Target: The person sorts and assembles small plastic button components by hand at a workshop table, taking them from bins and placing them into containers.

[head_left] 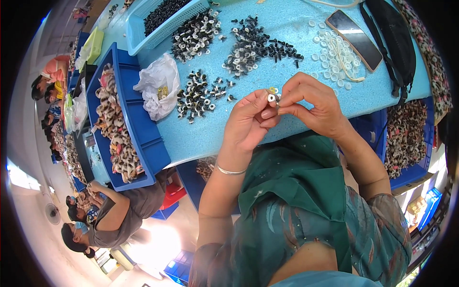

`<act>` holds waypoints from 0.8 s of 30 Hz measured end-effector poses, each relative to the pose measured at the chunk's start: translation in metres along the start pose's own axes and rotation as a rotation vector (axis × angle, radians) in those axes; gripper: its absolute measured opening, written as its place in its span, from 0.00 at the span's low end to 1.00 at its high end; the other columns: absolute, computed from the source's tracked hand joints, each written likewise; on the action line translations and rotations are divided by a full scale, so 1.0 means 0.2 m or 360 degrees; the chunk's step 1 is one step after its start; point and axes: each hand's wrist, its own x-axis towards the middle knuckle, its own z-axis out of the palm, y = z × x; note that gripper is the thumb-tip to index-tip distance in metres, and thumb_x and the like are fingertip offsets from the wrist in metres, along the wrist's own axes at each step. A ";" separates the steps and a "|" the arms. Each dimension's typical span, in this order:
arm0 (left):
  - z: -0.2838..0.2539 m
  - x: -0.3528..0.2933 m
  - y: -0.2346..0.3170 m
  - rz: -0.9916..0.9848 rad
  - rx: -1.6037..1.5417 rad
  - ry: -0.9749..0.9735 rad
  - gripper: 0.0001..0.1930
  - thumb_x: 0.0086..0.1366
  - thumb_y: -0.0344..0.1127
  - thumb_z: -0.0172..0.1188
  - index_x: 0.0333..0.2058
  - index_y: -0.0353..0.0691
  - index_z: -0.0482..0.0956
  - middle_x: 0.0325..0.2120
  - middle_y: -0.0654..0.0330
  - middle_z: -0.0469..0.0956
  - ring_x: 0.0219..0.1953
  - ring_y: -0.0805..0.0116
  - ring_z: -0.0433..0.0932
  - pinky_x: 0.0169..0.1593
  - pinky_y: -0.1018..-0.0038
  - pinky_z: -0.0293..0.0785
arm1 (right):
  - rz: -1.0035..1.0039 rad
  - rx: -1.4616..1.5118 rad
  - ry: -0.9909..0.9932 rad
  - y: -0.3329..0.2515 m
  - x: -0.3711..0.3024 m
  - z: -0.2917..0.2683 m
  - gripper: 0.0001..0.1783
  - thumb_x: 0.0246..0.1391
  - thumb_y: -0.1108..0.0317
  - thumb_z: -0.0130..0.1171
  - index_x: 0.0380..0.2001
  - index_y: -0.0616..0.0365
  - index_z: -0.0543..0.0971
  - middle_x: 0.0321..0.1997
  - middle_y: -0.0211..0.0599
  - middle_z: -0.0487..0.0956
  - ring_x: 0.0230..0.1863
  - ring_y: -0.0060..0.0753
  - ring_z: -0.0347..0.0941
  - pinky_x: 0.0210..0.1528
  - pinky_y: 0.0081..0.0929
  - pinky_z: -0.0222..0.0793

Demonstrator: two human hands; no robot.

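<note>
My left hand (247,117) pinches a small white ring (272,98) between thumb and fingers, above the front edge of the light blue table (205,138). A tiny yellow ring (273,90) shows right by it. From the other side, my right hand (315,103) closes thumb and fingertips close against the white ring; what lies between them is too small to make out. Beyond my hands are a pile of black pegs with pale rings (246,52), a pile with white and yellowish rings (196,98), and loose clear discs (330,57).
A phone (356,40) and black bag (397,43) lie at the right. At the left stand a blue bin (138,107) of patterned plush pieces, a white plastic bag (155,83) holding yellow rings, and a light blue basket (167,28) of black pegs. Other people sit beyond.
</note>
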 end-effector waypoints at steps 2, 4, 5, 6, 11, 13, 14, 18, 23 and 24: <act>0.01 -0.01 -0.01 -0.0005 -0.0004 -0.0001 0.08 0.70 0.35 0.57 0.33 0.37 0.76 0.27 0.63 0.76 0.23 0.79 0.64 0.24 0.82 0.56 | 0.0000 -0.0038 -0.0031 0.01 -0.01 0.00 0.09 0.43 0.78 0.70 0.29 0.57 0.80 0.32 0.34 0.78 0.34 0.33 0.77 0.34 0.25 0.73; 0.02 -0.02 -0.03 -0.0009 -0.0007 0.0000 0.08 0.70 0.35 0.56 0.32 0.38 0.75 0.27 0.63 0.75 0.23 0.79 0.64 0.24 0.82 0.56 | -0.0001 -0.0008 -0.0048 0.00 -0.01 0.00 0.09 0.43 0.78 0.69 0.29 0.58 0.80 0.33 0.35 0.78 0.34 0.33 0.77 0.34 0.25 0.73; 0.02 -0.03 -0.04 -0.0040 -0.0049 0.0051 0.08 0.70 0.34 0.57 0.31 0.38 0.75 0.26 0.63 0.75 0.23 0.79 0.64 0.24 0.82 0.56 | 0.0005 0.0021 -0.0060 0.00 -0.02 0.01 0.09 0.43 0.78 0.69 0.29 0.58 0.80 0.33 0.35 0.78 0.34 0.33 0.77 0.34 0.26 0.73; 0.03 -0.04 -0.05 -0.0072 -0.0091 0.0102 0.08 0.70 0.34 0.57 0.31 0.39 0.75 0.26 0.63 0.75 0.23 0.79 0.64 0.24 0.81 0.57 | 0.0004 0.0022 -0.0061 0.00 -0.02 0.01 0.09 0.43 0.78 0.69 0.29 0.58 0.80 0.33 0.35 0.78 0.34 0.33 0.77 0.34 0.26 0.73; 0.02 -0.08 -0.07 -0.0072 -0.0098 0.0044 0.07 0.69 0.33 0.58 0.31 0.39 0.75 0.25 0.63 0.74 0.23 0.78 0.64 0.24 0.81 0.58 | 0.0047 0.0032 -0.0058 -0.02 -0.02 0.02 0.10 0.44 0.77 0.69 0.32 0.57 0.80 0.35 0.36 0.77 0.35 0.33 0.76 0.35 0.25 0.73; 0.03 -0.08 -0.08 -0.0102 -0.0078 0.0093 0.07 0.69 0.33 0.58 0.31 0.39 0.74 0.25 0.64 0.74 0.23 0.78 0.64 0.24 0.80 0.58 | 0.0016 0.0034 -0.0084 0.00 -0.02 0.02 0.10 0.44 0.76 0.68 0.32 0.56 0.80 0.35 0.36 0.77 0.35 0.34 0.76 0.35 0.25 0.73; 0.03 -0.08 -0.07 -0.0086 -0.0045 0.0122 0.06 0.69 0.33 0.58 0.32 0.39 0.74 0.25 0.64 0.74 0.24 0.77 0.65 0.24 0.80 0.58 | -0.0018 0.0036 -0.0109 0.00 -0.03 0.02 0.10 0.45 0.76 0.67 0.33 0.56 0.80 0.36 0.36 0.77 0.35 0.35 0.75 0.35 0.26 0.72; 0.04 -0.08 -0.06 -0.0021 0.0026 0.0264 0.06 0.69 0.34 0.57 0.34 0.38 0.74 0.25 0.63 0.74 0.25 0.76 0.67 0.24 0.79 0.60 | 0.0029 0.0064 -0.0175 0.03 -0.01 0.05 0.09 0.46 0.75 0.67 0.33 0.55 0.79 0.36 0.36 0.76 0.36 0.38 0.75 0.36 0.29 0.72; 0.04 -0.09 -0.04 0.0061 0.0106 0.0233 0.07 0.70 0.35 0.57 0.35 0.38 0.75 0.25 0.63 0.75 0.24 0.75 0.69 0.25 0.78 0.62 | -0.0109 -0.0111 -0.0150 0.07 -0.01 0.07 0.09 0.47 0.72 0.67 0.33 0.54 0.79 0.37 0.36 0.75 0.40 0.41 0.74 0.40 0.33 0.72; 0.03 -0.09 -0.03 0.0082 0.0152 0.0205 0.07 0.70 0.34 0.57 0.35 0.38 0.75 0.26 0.63 0.75 0.24 0.75 0.69 0.25 0.78 0.62 | -0.0109 -0.0108 -0.0153 0.07 -0.01 0.07 0.09 0.47 0.72 0.67 0.33 0.54 0.79 0.37 0.36 0.75 0.40 0.41 0.74 0.40 0.33 0.72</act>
